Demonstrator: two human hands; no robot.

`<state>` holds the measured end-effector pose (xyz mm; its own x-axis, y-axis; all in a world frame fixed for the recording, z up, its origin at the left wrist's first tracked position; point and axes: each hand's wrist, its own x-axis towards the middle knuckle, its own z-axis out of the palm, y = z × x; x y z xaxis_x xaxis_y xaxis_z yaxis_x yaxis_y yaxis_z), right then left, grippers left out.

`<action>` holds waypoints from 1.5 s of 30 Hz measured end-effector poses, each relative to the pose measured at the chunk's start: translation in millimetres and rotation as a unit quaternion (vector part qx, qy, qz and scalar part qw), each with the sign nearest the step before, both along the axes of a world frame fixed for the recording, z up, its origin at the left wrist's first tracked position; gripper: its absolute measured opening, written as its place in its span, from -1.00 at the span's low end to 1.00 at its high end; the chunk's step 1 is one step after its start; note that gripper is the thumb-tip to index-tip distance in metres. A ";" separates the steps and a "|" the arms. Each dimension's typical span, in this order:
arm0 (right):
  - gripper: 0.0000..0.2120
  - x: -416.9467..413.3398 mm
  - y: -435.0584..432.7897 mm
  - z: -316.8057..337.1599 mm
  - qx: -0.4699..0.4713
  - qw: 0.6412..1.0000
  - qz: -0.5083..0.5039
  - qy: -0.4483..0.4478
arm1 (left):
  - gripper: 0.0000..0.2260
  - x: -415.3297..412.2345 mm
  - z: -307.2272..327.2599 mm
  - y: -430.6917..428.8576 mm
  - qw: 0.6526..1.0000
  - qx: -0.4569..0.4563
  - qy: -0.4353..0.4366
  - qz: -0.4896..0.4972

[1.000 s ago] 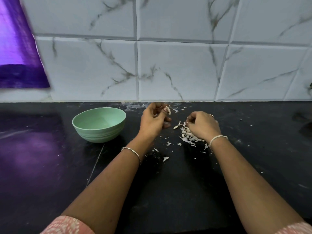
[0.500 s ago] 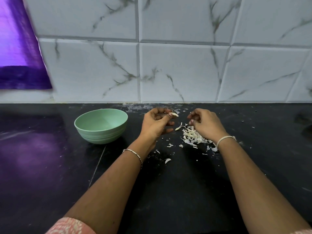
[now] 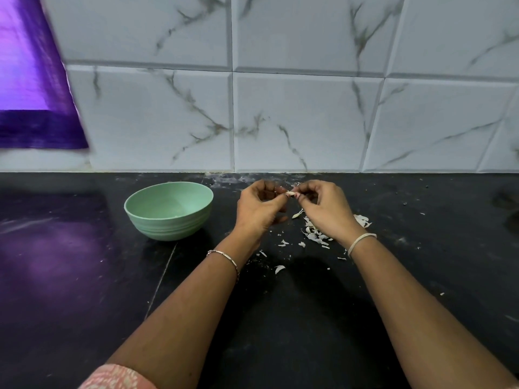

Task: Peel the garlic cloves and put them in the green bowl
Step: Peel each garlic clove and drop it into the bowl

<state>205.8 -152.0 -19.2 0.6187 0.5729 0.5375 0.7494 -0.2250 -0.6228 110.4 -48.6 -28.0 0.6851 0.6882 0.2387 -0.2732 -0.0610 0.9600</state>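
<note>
One green bowl (image 3: 168,228) stands upright on the black counter (image 3: 280,332), left of the hands and near the wall (image 3: 295,122). The part of its inside that shows is plain green with a pale glint low on the floor; the near wall of the bowl hides the rest.

The clove (image 3: 290,194) is in the air above the counter, right of the bowl and far from the camera, caught between both hands. Its long axis runs roughly left to right, about level. Which end is the tip is too small to tell. The left hand (image 3: 261,209) pinches its left end with thumb and curled fingertips. The right hand (image 3: 325,209) pinches its right end the same way, so the two hands meet at the clove.

Many white peels (image 3: 317,234) lie heaped on the counter under and just near of the right hand, with stray flakes scattered nearer and to the left. A thin bangle (image 3: 224,258) circles the left wrist and a pale band (image 3: 361,240) the right. A pink patterned sleeve (image 3: 118,377) shows at the near left edge. A purple cloth (image 3: 28,80) hangs at far left.
</note>
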 end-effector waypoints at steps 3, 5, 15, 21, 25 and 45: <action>-0.87 -3.0 0.8 -0.9 -0.038 0.997 -0.025 -0.058 | -0.87 0.0 -0.1 -1.0 1.000 0.016 0.015 0.008; -0.87 -5.4 0.1 -0.3 -0.059 0.993 -0.044 -0.089 | -0.88 -0.2 -0.2 -1.3 1.000 0.020 0.021 0.006; -0.87 -5.3 1.2 -1.2 -0.059 0.992 -0.058 -0.095 | -0.88 -7.6 4.2 7.8 0.998 0.011 0.033 -0.050; -0.85 -4.3 2.4 -0.7 -0.043 0.998 -0.020 -0.030 | -0.88 -10.1 5.5 13.6 0.997 0.005 0.031 -0.069; -0.84 -2.5 2.4 -0.8 -0.041 0.999 -0.004 -0.004 | -0.87 -10.7 4.9 19.2 0.996 0.003 0.034 -0.083; -0.85 12.6 -16.0 6.5 -0.129 0.991 -0.035 -0.033 | -0.90 -11.2 7.3 26.6 0.994 0.017 0.050 -0.097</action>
<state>218.4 -168.0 -12.7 0.6307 0.6528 0.4196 0.7630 -0.4229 -0.4889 99.2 -22.1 -20.8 0.8259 0.5333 0.1829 -0.1862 -0.0483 0.9813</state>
